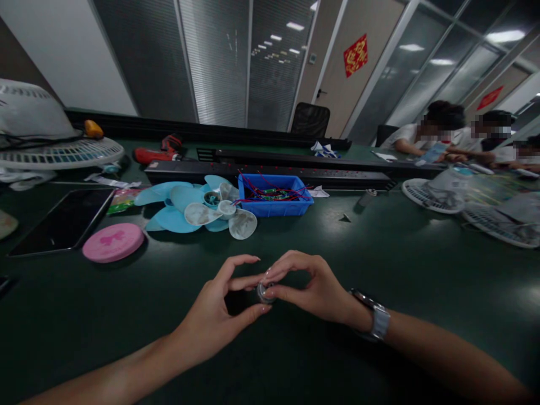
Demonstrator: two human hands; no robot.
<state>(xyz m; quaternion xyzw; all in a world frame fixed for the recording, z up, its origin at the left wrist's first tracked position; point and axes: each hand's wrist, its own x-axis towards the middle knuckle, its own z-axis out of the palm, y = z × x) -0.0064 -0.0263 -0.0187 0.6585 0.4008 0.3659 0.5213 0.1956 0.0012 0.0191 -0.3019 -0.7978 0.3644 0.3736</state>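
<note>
A small round grey metal cylinder point(265, 293) sits between my hands, low over the front of the dark green table; fingers cover much of it. My right hand point(301, 281) pinches it from above and the right, thumb and fingertips on its top. Around its left side curves my left hand point(225, 301), with the thumb at the near edge and a finger at the far edge, while the index finger is raised. Whether the cylinder touches the table is hidden. A similar grey metal cylinder point(368, 197) stands farther back on the right.
Beyond my hands lie fan blades point(181, 205) and a blue bin point(276, 211) of wired circuit boards. Left are a pink round case point(113, 243), a black tablet point(61, 222) and a red power drill point(158, 153). Fan parts point(434, 194) and several people are at right.
</note>
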